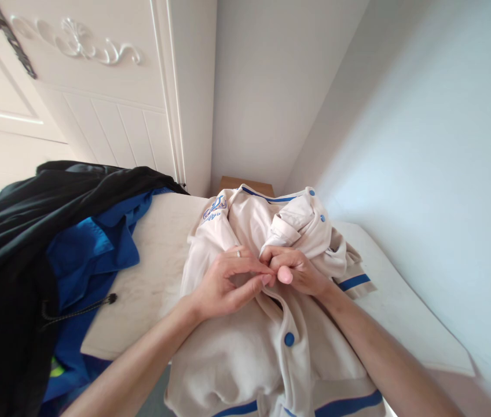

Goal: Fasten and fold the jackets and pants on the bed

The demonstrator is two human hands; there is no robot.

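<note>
A cream jacket (232,341) with blue stripes and blue snap buttons lies front up before me, its collar at the far end. Blue embroidery (214,209) marks its chest on the left. My left hand (237,281), with a ring on one finger, pinches the jacket's front edge near the middle. Close against it, my right hand (293,269) is closed on the same front edge, thumb pointing toward me. Whatever snap sits between the fingertips is hidden. Nearer me, a blue snap (289,339) shows on the placket, which is fastened below. Above the hands the front lies apart.
The jacket rests on a white padded surface (141,301). Black clothing (11,255) and a blue garment (98,246) with a drawcord are heaped at left. Behind stands a white cabinet (110,110); a pale wall (423,174) bounds the right. A brown box (245,184) shows beyond the collar.
</note>
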